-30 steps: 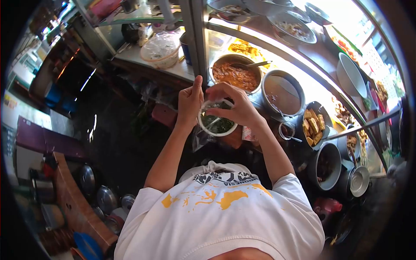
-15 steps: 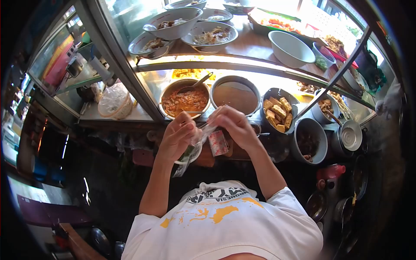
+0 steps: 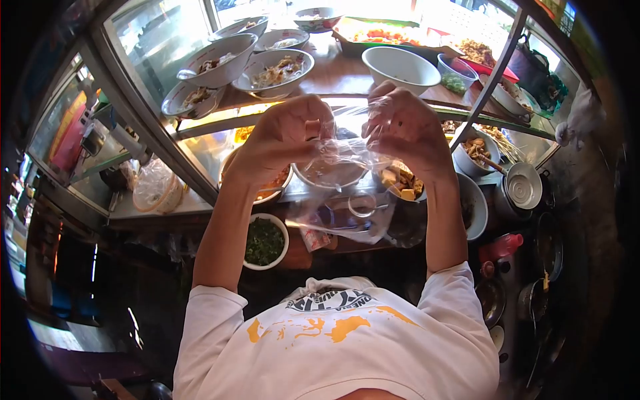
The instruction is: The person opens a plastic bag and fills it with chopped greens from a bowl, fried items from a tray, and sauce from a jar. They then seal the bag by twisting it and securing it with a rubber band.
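A clear plastic bag (image 3: 360, 213) hangs between my two raised hands, its top edge stretched between them. My left hand (image 3: 290, 137) grips one side of it with curled fingers, and my right hand (image 3: 408, 133) pinches the other side. Through and behind the bag show a pot of brown liquid (image 3: 330, 175) and, lower, a patterned red and white packet (image 3: 317, 239). Below my left forearm is a white bowl of chopped greens (image 3: 265, 241). Fried tofu pieces (image 3: 402, 182) sit in a bowl partly hidden by my right hand.
Bowls with food (image 3: 275, 71) and an empty white bowl (image 3: 401, 68) stand on the upper shelf. A metal frame post (image 3: 160, 110) rises at left. At right are a ladle (image 3: 522, 185), a grey bowl (image 3: 472, 207) and a pink bottle (image 3: 501, 247).
Both hands have risen and moved apart, and the bunched bag is now spread open between them. The view has shifted, and the bowl of greens is more exposed.
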Available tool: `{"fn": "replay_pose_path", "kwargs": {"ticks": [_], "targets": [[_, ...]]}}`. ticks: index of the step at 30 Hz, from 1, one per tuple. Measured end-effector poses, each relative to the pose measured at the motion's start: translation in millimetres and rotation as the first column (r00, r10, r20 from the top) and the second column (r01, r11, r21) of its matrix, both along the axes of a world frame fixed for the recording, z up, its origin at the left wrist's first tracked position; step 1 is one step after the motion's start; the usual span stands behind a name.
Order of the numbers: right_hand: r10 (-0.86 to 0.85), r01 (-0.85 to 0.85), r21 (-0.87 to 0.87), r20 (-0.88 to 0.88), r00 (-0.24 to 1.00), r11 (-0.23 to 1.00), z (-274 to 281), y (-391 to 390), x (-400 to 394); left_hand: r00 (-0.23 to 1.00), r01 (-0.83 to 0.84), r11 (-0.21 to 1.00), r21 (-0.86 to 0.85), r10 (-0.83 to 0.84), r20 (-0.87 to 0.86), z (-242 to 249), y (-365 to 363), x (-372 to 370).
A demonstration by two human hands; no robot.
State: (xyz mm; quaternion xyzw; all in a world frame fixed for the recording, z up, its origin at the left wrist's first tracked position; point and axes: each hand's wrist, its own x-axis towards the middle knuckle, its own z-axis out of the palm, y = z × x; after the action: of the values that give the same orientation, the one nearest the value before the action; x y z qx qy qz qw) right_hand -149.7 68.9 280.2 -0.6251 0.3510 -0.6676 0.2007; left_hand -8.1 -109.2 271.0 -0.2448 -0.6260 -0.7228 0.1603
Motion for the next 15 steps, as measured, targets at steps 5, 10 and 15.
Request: {"fn": "replay_pose_path", "kwargs": {"ticks": [5, 10, 15], "targets": [[-0.820, 0.627, -0.535, -0.292, 0.491, 0.566, 23.2, -0.8, -10.7, 0.822, -0.565, 0.819, -0.098, 0.548, -0.157, 42.5, 33.7, -35.0], [-0.754, 0.647, -0.389, -0.320, 0.573, 0.656, 49.9, -8.7, -30.1, 0.121, -0.981, 0.194, 0.028, 0.710, -0.694, 70.7, 15.3, -85.7], [-0.605, 0.615, -0.140, -0.440, 0.663, 0.776, 91.7, -32.9, -92.8, 0.225, -0.944, 0.330, 0.024, 0.694, -0.684, 91.7, -7.4, -124.7]]}}
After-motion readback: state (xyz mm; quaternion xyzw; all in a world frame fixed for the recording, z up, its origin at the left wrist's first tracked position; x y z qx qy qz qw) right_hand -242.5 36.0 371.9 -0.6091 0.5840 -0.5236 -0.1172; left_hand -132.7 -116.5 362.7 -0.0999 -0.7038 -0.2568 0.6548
